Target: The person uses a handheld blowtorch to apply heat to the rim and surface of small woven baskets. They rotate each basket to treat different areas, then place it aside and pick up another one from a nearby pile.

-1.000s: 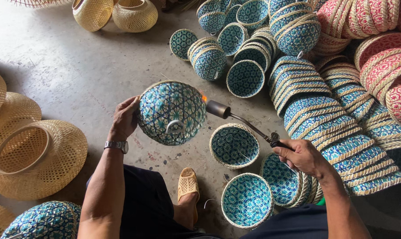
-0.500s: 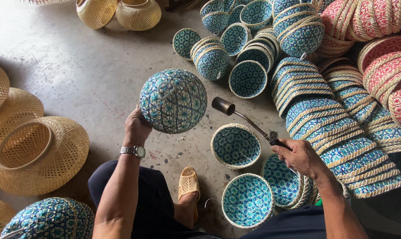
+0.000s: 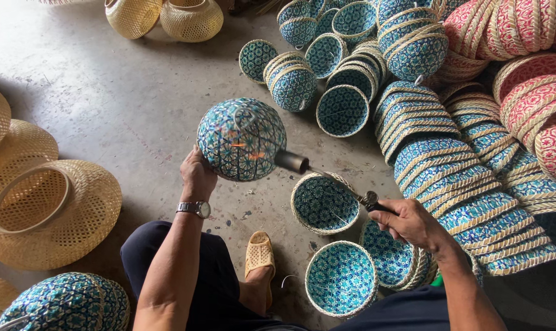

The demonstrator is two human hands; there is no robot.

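Observation:
My left hand (image 3: 197, 176), with a watch on its wrist, holds up a round blue-and-white woven basket (image 3: 241, 140) by its lower left side. My right hand (image 3: 411, 222) grips the handle of a gas torch (image 3: 327, 178). The torch's metal nozzle touches the basket's right side, and small orange flames show on the weave. A single blue basket (image 3: 324, 203) stands open on the floor just under the torch.
Stacks of blue baskets (image 3: 449, 178) and red ones (image 3: 529, 79) fill the right side. Natural bamboo baskets (image 3: 51, 211) lie at the left and top (image 3: 161, 17). Another blue basket (image 3: 341, 277) sits near my sandalled foot (image 3: 259, 254). Concrete floor (image 3: 106, 104) lies between.
The torch nozzle has come up against the basket's right side and flame now licks the weave. My left hand has turned the basket slightly.

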